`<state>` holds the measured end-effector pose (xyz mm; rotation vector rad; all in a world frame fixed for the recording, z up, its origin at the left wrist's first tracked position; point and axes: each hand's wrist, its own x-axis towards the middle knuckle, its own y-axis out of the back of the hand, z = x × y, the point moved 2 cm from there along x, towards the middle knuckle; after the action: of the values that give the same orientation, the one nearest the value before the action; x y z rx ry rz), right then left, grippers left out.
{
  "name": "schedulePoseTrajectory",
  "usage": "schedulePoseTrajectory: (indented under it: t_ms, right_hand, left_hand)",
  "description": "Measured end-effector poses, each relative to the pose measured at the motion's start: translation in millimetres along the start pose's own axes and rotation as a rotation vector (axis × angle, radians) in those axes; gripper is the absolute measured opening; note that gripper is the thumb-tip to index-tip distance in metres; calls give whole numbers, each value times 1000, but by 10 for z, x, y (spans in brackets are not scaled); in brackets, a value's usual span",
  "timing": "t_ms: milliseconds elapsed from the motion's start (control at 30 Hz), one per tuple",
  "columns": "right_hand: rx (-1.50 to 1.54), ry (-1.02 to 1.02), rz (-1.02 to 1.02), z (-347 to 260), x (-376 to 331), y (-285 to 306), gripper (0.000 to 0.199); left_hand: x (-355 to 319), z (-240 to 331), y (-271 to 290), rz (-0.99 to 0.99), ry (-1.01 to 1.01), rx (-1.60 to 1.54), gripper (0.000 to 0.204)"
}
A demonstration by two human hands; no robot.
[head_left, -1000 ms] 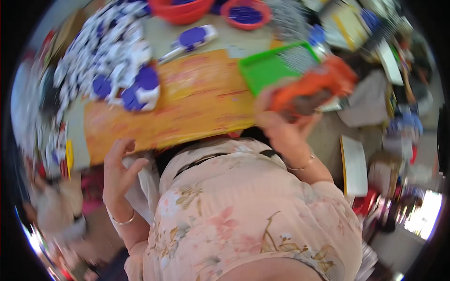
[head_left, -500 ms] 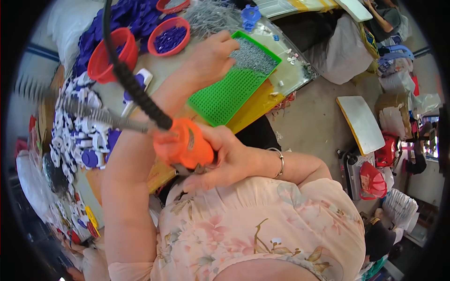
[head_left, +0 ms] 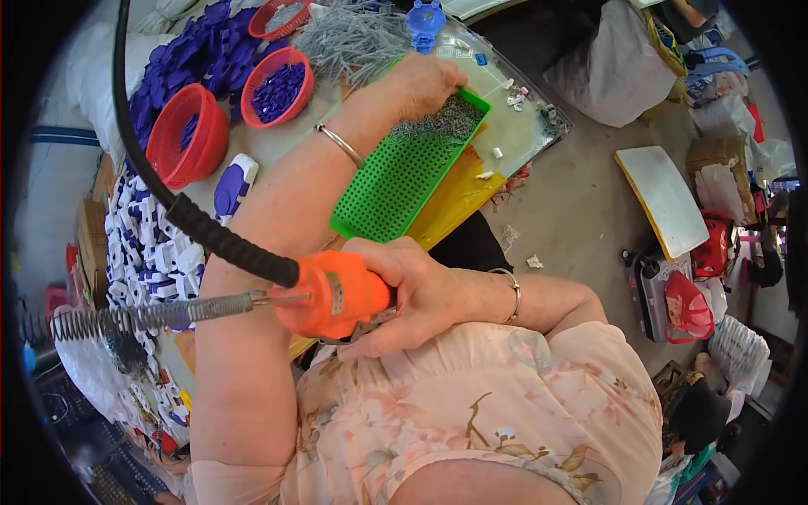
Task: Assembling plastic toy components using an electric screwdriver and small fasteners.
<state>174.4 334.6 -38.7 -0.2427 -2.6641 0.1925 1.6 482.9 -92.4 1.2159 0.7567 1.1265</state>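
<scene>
- Many small metal pieces lie heaped at the far end of the green tray, probably why the left hand is out there; its fingers are curled, and I cannot tell whether they pinch anything.
- The right hand is wrapped round an orange power tool, held sideways in front of the body, likely to steady it (a spring and a cord run from it).
- Red baskets of purple parts stand left of the tray, presumably for easy picking.
</scene>
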Motion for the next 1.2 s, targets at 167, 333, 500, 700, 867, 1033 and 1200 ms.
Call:
schedulePoseTrajectory:
  t_ms: [167, 333, 500, 700, 867, 1033, 1200]
  right_hand:
    - [-56, 107, -17, 49, -26, -27, 69]
    - [-49, -16, -42, 49, -87, -50, 76]
    - [-9, 6, -16, 60, -77, -145, 63]
    - [-65, 80, -33, -9, -77, -142, 74]
    - [10, -28, -43, -97, -60, -54, 75]
    - [99, -105, 155, -168, -39, -124, 45]
    - [-36, -33, 131, -93, -101, -72, 47]
  left_hand:
    - [-226, -299, 276, 49, 75, 28, 19]
    - [-651, -574, 669, 49, 199, 93, 14]
    - [-1148, -690, 988, 36, 305, 198, 18]
    - [-1969, -523, 1096, 245, 400, 95, 23]
    - [-2344, -164, 1231, 296, 882, -517, 29]
    - [-2629, -18, 1185, 423, 1034, -748, 25]
    - [-2816, -2, 1240, 405, 1123, -750, 24]
